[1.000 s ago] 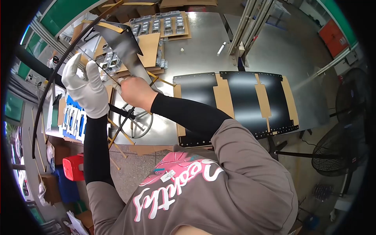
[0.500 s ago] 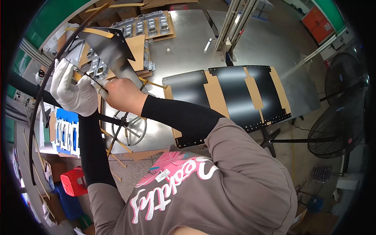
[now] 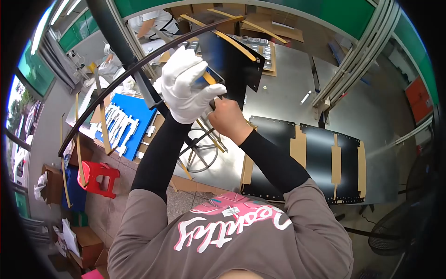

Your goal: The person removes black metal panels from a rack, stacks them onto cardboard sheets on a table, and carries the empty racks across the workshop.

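My left hand (image 3: 183, 86), in a white glove, is raised above the table with its fingers curled and its thumb towards my right hand. Beside it my bare right hand (image 3: 228, 117) is closed in a fist. A small dark edge shows between the two hands, but I cannot make out what they grip. Right behind them is a black sheet (image 3: 227, 65) with small holes at its corner. A yellow strip (image 3: 239, 45) crosses its upper part. Below the hands stands a grey spoked wheel (image 3: 204, 160).
A curved dark rail (image 3: 125, 76) with yellow strips arches on the left. Black perforated panels (image 3: 274, 139) lie on brown board on the metal table (image 3: 283, 95). White parts sit on a blue board (image 3: 141, 109). A red stool (image 3: 100, 172) stands below. Another person (image 3: 155, 21) is behind.
The view has swung left, so the hands and panels appear farther right. Both hands stay close together beside the black sheet. The blue board and red stool show more fully.
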A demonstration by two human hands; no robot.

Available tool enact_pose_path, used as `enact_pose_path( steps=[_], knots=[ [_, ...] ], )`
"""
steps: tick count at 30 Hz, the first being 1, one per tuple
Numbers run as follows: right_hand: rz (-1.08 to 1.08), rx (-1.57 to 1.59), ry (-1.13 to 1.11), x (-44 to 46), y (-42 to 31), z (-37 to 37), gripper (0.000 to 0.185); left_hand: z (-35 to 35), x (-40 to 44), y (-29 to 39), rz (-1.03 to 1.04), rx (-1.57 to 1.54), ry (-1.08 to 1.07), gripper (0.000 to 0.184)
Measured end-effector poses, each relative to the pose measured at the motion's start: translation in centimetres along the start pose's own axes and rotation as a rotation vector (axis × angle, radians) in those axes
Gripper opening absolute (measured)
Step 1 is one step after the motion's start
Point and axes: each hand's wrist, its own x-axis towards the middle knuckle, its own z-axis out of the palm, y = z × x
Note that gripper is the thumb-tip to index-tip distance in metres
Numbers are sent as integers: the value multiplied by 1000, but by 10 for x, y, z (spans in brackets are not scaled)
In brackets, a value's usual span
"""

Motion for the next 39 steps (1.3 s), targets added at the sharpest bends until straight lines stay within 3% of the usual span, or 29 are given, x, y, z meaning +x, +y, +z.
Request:
enact_pose_path(
  steps=[4, 16, 24, 26, 28, 30, 32, 34, 35, 38, 39],
  knots=[
    [28, -8, -9, -1, 2, 5, 15, -3, 6, 1, 60, 40, -23, 51],
    [101, 73, 22, 2, 19, 5, 16, 2, 4, 4, -25, 51, 18, 34],
    [87, 77, 54, 6, 29, 8, 31, -3, 11, 13, -184, 47, -50, 30],
    [-127, -36, 139, 8, 31, 5, 38, -6, -6, 19, -229, 11, 62, 29],
    [-63, 34, 107, 9, 28, 6, 38, -21, -37, 32, -281, 13, 106, 29],
    [-18, 86, 105, 10, 23, 2, 38, -42, -94, 48, -464, -25, -249, 30],
    [14, 10, 42, 10, 17, -3, 38, -50, -148, 63, -833, 38, -930, 32],
    [22, -23, 2, 11, 14, -4, 38, -51, -190, 86, -828, 278, -1193, 23],
    [34, -14, -16, 11, 13, -4, 39, -48, -207, 91, -846, 280, -1191, 23],
    [53, -3, -48, 11, 13, -2, 40, -30, -244, 95, -579, 414, -987, 18],
    [23, -9, -21, 10, 14, 0, 40, -23, -252, 95, -587, 414, -983, 18]
  ],
)
